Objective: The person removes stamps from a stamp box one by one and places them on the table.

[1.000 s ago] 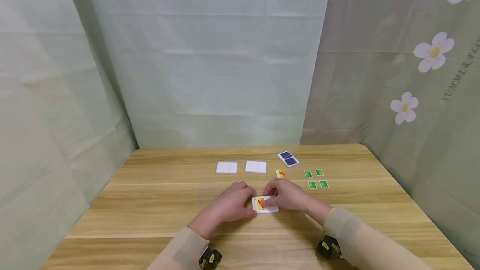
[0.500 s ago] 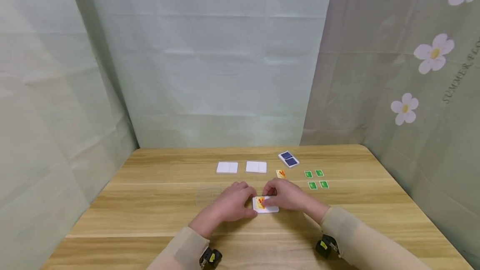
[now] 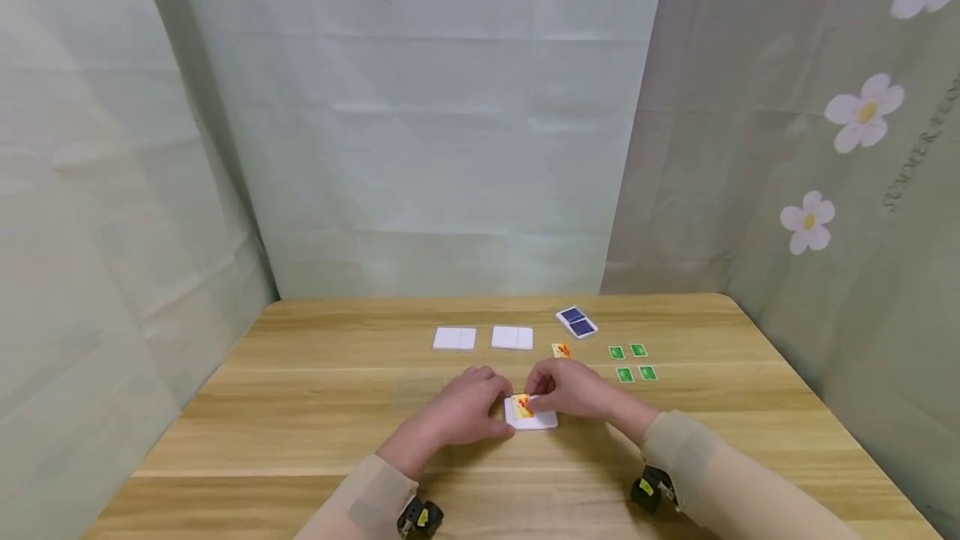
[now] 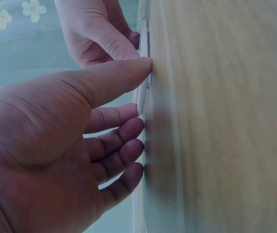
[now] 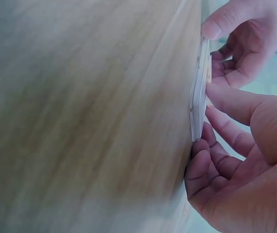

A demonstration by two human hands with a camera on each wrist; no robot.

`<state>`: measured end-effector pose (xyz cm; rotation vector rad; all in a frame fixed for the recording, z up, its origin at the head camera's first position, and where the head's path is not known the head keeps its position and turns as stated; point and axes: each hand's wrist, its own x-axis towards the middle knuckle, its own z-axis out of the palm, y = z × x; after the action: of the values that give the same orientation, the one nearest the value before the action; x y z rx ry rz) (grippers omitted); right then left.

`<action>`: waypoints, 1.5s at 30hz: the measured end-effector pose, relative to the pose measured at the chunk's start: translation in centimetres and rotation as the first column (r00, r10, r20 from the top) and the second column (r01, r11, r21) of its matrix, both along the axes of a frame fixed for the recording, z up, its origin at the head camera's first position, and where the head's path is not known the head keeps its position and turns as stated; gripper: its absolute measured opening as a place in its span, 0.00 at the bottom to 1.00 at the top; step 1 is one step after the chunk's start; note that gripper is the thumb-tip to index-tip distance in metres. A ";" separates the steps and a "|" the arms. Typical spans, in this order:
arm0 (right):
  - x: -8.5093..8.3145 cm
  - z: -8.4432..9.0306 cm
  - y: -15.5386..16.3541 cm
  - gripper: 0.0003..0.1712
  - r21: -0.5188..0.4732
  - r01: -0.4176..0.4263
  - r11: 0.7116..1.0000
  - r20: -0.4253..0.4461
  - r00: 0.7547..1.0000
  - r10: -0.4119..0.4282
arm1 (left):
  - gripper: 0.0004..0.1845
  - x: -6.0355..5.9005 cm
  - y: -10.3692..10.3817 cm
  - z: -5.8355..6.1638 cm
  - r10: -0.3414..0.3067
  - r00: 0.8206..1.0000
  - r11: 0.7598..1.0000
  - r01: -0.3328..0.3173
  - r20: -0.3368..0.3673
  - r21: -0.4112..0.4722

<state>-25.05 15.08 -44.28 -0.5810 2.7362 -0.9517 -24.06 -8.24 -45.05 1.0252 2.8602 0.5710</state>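
A flat white rectangular case [image 3: 542, 421] lies on the wooden table before me, a small yellow-orange picture card [image 3: 521, 408] on its left half. My left hand [image 3: 467, 405] holds the case's left end, thumb at the near corner and index finger at the far one. In the left wrist view its other fingertips [image 4: 137, 145] sit lower, by the tabletop. My right hand [image 3: 576, 388] pinches the card's right side between thumb and index finger. The right wrist view shows its thumb [image 5: 226, 99] over the case's face and the remaining fingers curled at the case's end.
Two white cases [image 3: 454, 338] and a dark-blue-panelled one [image 3: 577, 322] lie toward the back. Another orange card [image 3: 561, 351] is beyond my right hand, with several green square cards [image 3: 625, 375] to its right. A clear plastic sheet [image 3: 412, 394] lies left of my left hand.
The orange card has shifted slightly toward the far edge and to the right on the white case, and turned a little. Both hands stay nearly in place.
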 end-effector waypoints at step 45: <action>-2.1 2.5 2.2 0.04 -0.183 0.126 0.975 -0.035 0.990 -0.135 | 0.25 -0.5 -1.1 0.4 0.027 1.000 1.000 -0.027 0.013 -0.006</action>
<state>-27.13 17.25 -41.78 -0.4616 2.7773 -1.2434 -24.59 -9.36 -44.70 0.9797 2.8670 0.5683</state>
